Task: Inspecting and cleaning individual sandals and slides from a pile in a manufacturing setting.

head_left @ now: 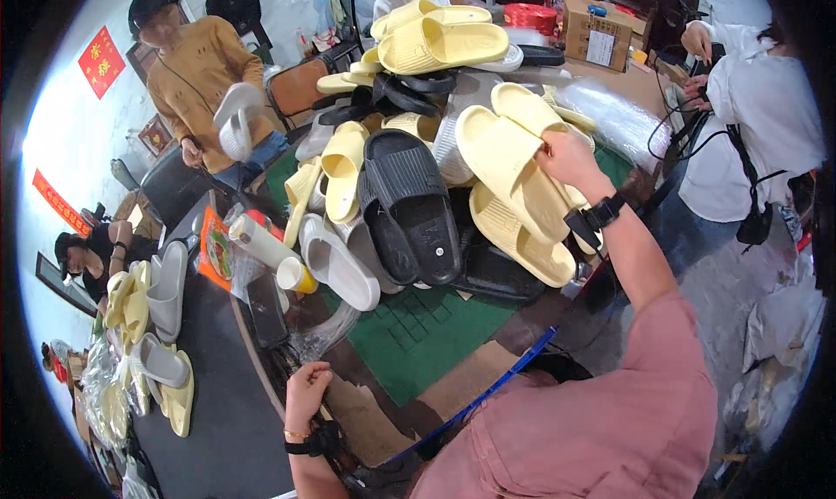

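Note:
My right hand (568, 161) grips the edge of a pale yellow slide slipper (514, 170) on the right side of a big heap of slippers. Under and beside it lie more yellow slippers, one of them (521, 238) nearer to me. A pair of black slippers (409, 205) leans at the heap's front, and a grey slipper (338, 262) lies to its left. My left hand (306, 396) hangs at the near table edge, its fingers curled in with nothing visible in them.
A green mat (409, 342) covers the near tabletop, with cardboard (370, 416) along its edge. A yellow cup (297, 275) and a white roll (261, 240) stand left of the heap. Co-workers sit or stand around; one holds a grey slipper (235, 120). A carton (596, 33) stands behind.

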A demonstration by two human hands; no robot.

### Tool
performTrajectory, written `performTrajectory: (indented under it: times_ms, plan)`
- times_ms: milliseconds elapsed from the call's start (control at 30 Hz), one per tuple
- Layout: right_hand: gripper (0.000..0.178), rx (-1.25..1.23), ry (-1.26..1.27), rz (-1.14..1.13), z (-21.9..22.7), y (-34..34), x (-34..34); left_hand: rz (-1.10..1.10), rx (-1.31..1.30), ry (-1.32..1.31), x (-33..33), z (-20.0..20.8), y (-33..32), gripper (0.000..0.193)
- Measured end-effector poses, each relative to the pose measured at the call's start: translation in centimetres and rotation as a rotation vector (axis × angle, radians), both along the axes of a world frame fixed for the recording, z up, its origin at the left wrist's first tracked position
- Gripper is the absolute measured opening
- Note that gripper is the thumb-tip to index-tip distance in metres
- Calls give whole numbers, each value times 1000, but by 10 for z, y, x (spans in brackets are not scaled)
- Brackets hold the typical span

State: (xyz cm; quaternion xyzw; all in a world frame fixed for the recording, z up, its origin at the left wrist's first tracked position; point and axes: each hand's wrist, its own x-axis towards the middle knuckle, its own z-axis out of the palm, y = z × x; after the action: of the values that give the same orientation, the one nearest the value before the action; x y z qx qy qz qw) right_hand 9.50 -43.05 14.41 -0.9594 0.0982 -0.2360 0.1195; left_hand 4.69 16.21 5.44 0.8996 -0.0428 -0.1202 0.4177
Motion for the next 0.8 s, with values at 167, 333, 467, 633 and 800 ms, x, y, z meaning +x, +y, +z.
performTrajectory:
  times_ms: [167,333,467,633,800]
  plan:
    - [32,82,27,-73,-4,-7,11,6,2,-4,1,-2,1,23]
    - [35,150,-8,-123,-7,-3,-5,6,-17,-1,1,-6,3,27]
    - [34,154,-45,-137,-3,5,-16,13,-37,15,1,-1,0,27]
    - [30,140,-187,-117,12,33,-50,-21,73,-44,0,4,-5,28]
    - [13,292,-87,173,21,89,-88,-24,-1,-7,-1,-2,-4,29]
